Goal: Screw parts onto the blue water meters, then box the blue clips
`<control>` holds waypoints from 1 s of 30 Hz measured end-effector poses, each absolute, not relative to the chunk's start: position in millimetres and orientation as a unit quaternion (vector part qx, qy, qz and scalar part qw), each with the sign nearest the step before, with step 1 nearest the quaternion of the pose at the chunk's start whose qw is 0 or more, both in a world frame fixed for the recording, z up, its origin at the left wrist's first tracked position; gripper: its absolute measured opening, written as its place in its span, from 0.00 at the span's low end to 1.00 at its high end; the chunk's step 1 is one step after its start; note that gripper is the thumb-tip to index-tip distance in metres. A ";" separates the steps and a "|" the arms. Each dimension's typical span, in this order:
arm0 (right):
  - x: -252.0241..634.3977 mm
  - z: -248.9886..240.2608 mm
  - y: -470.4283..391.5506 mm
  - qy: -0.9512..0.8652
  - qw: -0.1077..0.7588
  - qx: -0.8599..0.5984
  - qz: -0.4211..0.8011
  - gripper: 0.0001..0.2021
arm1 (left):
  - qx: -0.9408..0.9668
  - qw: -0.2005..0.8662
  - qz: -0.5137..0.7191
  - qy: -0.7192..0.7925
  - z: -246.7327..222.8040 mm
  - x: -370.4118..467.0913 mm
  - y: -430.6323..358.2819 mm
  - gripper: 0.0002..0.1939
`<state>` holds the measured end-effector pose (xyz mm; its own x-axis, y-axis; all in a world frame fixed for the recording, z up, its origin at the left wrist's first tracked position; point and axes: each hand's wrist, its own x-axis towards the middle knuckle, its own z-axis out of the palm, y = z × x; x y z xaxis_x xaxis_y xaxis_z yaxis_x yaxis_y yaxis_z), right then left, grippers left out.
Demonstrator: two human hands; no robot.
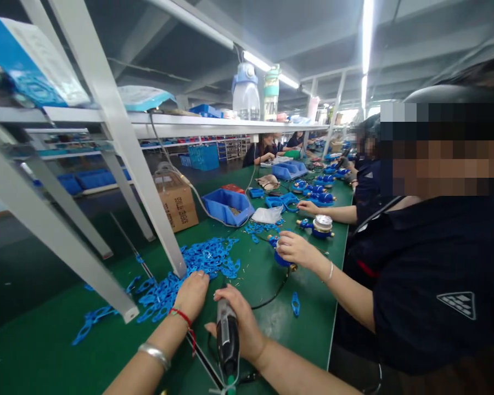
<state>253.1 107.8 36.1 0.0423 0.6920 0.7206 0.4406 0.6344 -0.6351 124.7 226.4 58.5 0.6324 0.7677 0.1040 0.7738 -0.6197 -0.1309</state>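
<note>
My left hand [192,293] reaches to the near right edge of a pile of small blue plastic pieces [209,255]. Its fingers bend down out of sight, so whether they grip a piece is hidden. My right hand [249,326] is wrapped round a black and grey electric screwdriver [228,334], just right of my left hand. A cord hangs by the tool's lower end. One loose blue piece [295,304] lies apart on the green table [267,329], to the right of my right hand.
A co-worker's hand [298,249] touches a blue meter body [284,258] on my right. Another meter [322,225] stands behind it. White shelf posts [119,115] rise at the left. A blue bin [226,206] and a cardboard box [176,203] stand farther back.
</note>
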 end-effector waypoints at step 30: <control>252.5 37.1 99.8 -0.663 0.599 -0.431 0.124 0.20 | -0.352 -0.537 -0.534 -0.550 53.9 0.9 14.2 0.18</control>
